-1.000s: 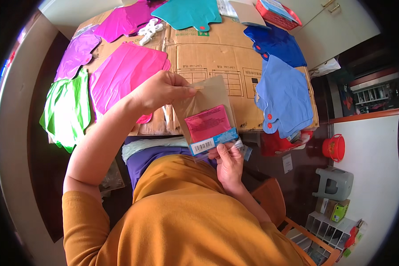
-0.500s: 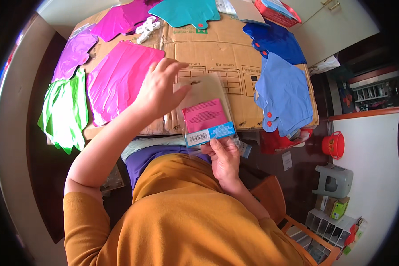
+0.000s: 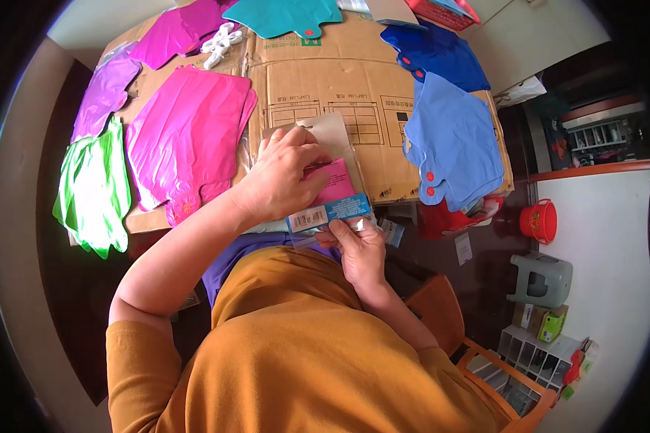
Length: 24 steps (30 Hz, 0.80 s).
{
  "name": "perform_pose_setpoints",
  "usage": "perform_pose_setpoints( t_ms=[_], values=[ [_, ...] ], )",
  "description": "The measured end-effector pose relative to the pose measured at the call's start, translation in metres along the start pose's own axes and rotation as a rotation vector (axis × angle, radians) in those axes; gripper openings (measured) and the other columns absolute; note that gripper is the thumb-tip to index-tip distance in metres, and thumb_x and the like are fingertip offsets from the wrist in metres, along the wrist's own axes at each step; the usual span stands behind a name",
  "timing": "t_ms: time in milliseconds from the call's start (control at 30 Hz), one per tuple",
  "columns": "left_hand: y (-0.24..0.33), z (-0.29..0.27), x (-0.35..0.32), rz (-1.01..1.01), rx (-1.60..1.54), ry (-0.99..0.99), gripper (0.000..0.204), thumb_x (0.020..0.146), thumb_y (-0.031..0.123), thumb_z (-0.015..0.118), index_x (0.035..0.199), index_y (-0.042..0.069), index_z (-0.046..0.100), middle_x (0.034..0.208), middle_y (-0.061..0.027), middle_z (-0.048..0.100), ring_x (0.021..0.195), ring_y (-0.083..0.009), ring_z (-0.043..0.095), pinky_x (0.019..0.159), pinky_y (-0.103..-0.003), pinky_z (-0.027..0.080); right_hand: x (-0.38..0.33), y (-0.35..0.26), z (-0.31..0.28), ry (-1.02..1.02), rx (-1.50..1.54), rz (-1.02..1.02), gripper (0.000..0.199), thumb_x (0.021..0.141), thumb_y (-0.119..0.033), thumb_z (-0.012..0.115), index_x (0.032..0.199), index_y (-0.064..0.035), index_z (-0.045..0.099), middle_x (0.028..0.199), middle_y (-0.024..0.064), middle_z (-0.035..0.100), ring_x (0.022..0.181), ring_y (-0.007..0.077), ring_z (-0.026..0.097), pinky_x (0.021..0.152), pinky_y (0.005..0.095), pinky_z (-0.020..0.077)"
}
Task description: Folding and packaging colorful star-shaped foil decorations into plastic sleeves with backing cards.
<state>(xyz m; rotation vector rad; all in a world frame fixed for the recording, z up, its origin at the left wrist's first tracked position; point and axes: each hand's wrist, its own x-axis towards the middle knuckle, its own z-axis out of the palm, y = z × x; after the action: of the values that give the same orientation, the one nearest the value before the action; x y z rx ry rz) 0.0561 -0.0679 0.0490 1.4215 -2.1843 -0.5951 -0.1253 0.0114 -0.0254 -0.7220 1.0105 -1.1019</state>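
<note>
A clear plastic packet [image 3: 332, 128] lies over the near edge of the cardboard-covered table. Inside it are a beige backing, a pink piece [image 3: 336, 186] and a blue strip [image 3: 348, 208] with a barcode. My right hand [image 3: 361, 254] pinches the packet's lower edge, thumb on top. My left hand [image 3: 287, 172] is laid over the packet's left side, fingers curled and pressed onto it, hiding part of the pink piece; its fingertips are partly hidden. Left of that hand, shiny flat pink sheets [image 3: 188, 133] are stacked on the cardboard.
Flat sheets ring the table: green [image 3: 94, 187], purple [image 3: 105, 94], magenta [image 3: 170, 36], teal [image 3: 285, 16], dark blue [image 3: 440, 58] and light blue [image 3: 455, 141]. A white cord bundle [image 3: 222, 45] lies at the back left. At right are a red bucket [image 3: 539, 221], a grey stool [image 3: 543, 280] and a wooden chair [image 3: 433, 314].
My left hand has come down from above the packet onto its left side, its fingers curling in. My right hand keeps its hold on the packet's lower edge.
</note>
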Motion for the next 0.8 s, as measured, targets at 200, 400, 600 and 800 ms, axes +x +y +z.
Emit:
perform_pose_setpoints(
  t_ms=[200,400,600,800],
  values=[
    [0.021,0.011,-0.024,0.17,0.175,0.112,0.07,0.08,0.042,0.07,0.135,0.003,0.048,0.131,-0.0169,0.047,0.119,-0.0373,0.045,0.104,-0.049,0.035,0.004,-0.003,-0.001,0.062,0.033,0.008,0.013,0.09,-0.014,0.066,0.087,-0.0037,0.06,0.075,0.0087,0.066,0.058,0.0131,0.062,0.054,0.0248,0.0505],
    [0.002,0.017,-0.024,0.272,0.34,0.079,0.074,0.08,0.042,0.067,0.139,0.004,0.043,0.143,-0.0179,0.04,0.131,-0.037,0.04,0.108,-0.051,0.032,0.005,-0.01,0.005,0.084,0.087,0.149,0.011,0.089,-0.014,0.066,0.087,-0.0044,0.061,0.065,0.0065,0.062,0.053,0.0125,0.058,0.048,0.0238,0.0447],
    [0.001,0.002,-0.016,0.4,0.229,0.012,0.073,0.086,0.038,0.061,0.145,0.004,0.035,0.15,-0.0175,0.033,0.139,-0.0362,0.031,0.112,-0.051,0.026,0.01,-0.022,0.023,0.062,0.178,0.191,0.022,0.091,-0.023,0.066,0.086,-0.0017,0.066,0.067,0.0077,0.064,0.052,0.0123,0.058,0.048,0.0221,0.0462],
    [-0.009,0.009,-0.02,0.34,0.247,-0.103,0.073,0.091,0.043,0.053,0.148,0.004,0.028,0.153,-0.0163,0.029,0.142,-0.0339,0.026,0.116,-0.048,0.018,0.008,-0.049,0.002,-0.162,-0.173,0.324,0.025,0.096,-0.023,0.058,0.093,0.0006,0.067,0.077,0.0114,0.07,0.06,0.0135,0.064,0.055,0.0251,0.0518]
  ],
)
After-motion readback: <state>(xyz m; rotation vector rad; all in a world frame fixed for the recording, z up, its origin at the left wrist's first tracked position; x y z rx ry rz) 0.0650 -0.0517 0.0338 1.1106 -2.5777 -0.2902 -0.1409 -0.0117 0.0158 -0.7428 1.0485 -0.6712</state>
